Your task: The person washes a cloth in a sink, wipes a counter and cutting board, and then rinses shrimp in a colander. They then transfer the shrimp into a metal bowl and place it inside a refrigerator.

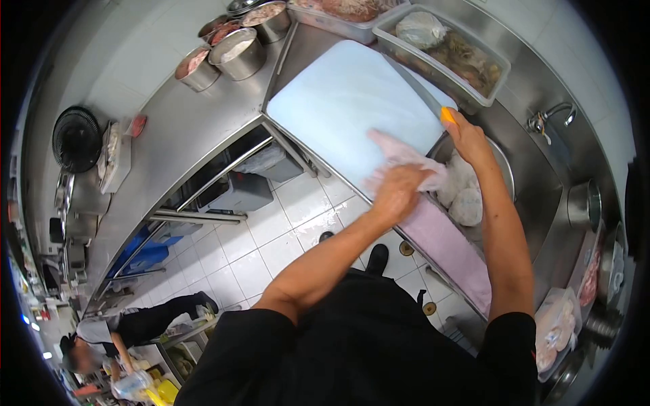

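Note:
My left hand (398, 193) is closed on a pale pink cloth (399, 152), which lies bunched and blurred on the near edge of a light blue cutting board (332, 95). In my right hand (467, 139) is the yellow handle of a knife (423, 89). Its long blade points away from me along the board's right side. A second pink cloth (443, 243), folded lengthwise, lies on the counter's near edge beneath my forearms. Right of the board, partly behind my right forearm, a metal bowl (509, 166) holds pale bundles that look wrapped in plastic.
Beyond the board stands a clear plastic tub (497, 81) of food. Metal pots (240, 59) with meat are at the back left. A faucet (552, 118) rises at the right, with a bag of meat (556, 325) below. Another person (135, 331) works at the lower left.

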The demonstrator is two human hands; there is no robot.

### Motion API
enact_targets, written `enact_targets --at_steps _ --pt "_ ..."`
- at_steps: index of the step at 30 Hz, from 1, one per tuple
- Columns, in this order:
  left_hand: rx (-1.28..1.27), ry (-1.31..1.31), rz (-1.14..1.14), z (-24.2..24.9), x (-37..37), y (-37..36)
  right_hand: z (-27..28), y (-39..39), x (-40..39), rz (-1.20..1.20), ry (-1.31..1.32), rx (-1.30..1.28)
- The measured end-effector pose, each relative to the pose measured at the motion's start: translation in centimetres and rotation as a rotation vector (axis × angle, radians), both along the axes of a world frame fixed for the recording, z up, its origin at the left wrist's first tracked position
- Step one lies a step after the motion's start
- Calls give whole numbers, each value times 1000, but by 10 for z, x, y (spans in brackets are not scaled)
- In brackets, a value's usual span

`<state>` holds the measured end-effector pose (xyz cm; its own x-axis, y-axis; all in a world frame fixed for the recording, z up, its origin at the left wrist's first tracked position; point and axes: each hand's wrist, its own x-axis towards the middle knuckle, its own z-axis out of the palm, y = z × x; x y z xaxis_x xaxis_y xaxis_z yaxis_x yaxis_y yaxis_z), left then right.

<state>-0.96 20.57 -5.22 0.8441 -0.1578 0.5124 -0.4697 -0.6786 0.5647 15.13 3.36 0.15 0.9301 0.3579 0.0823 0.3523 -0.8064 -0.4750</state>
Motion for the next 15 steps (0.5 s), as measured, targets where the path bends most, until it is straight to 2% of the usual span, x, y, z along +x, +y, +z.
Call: enact_targets --at_steps 2,5,6,7,8,9,10,11,12,13,15 --pt "-444 287 -55 14 9 -18 -1 -6 8 43 11 1" --pt "-777 458 255 33 50 -1 15 -16 23 81 -24 -36" --pt "-635 414 370 39 65 23 34 -15 15 68 -45 -87" --pt "-753 420 220 71 68 55 50 -15 9 53 -68 -139" --pt "-795 411 343 74 80 83 61 -17 1 42 -88 -118" --pt "-755 369 410 90 86 111 68 -20 -10 26 -97 -98" --pt "-650 258 345 81 104 147 72 -25 -17 5 -113 -78" --pt "-524 271 363 103 102 163 72 -30 -17 7 -140 -121" --pt "-366 191 371 62 132 200 70 -35 -16 13 -168 -167" --pt "46 155 576 27 137 207 68 -40 -17 21 -194 -213" --pt "334 70 679 12 147 200 70 -35 -20 -15 -109 -271"
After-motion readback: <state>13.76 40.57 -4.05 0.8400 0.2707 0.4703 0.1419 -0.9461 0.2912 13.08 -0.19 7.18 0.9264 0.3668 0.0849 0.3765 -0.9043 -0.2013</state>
